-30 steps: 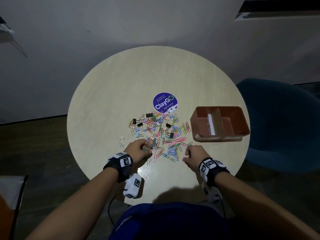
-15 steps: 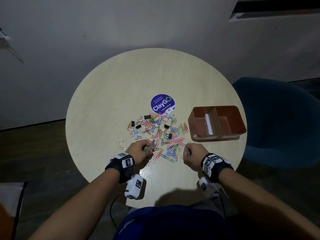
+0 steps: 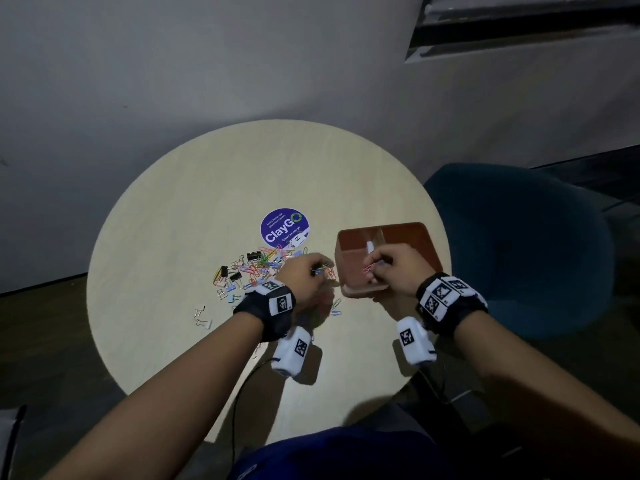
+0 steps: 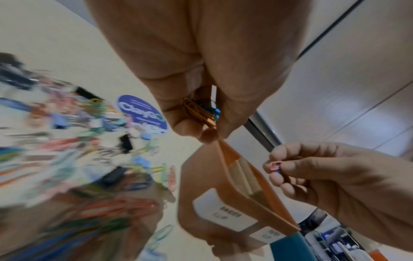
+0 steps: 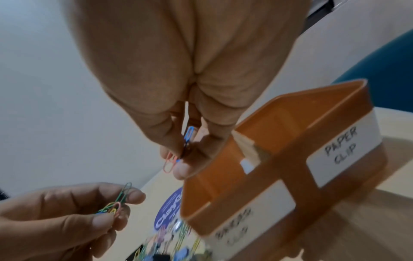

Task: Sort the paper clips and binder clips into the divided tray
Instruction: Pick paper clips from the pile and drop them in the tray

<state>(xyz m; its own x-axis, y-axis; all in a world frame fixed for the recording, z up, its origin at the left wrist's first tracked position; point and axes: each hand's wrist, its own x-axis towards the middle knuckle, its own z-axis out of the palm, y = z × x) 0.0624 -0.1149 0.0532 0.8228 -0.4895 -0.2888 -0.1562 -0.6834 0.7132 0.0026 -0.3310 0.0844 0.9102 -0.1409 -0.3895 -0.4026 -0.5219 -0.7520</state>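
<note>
A pile of coloured paper clips and black binder clips lies mid-table, blurred in the left wrist view. The orange divided tray stands to its right, with labels on its near wall; one reads PAPER CLIP. My left hand hovers between pile and tray, pinching several paper clips. My right hand is above the tray's left part, pinching a pink and a blue paper clip.
A purple round ClayGo sticker is on the round wooden table behind the pile. A few silver clips lie apart at the left. A blue chair stands right of the table, a wall behind it.
Both hands rose from the near edge of the pile and moved right and away, each carrying paper clips; the right hand now hangs over the tray.
</note>
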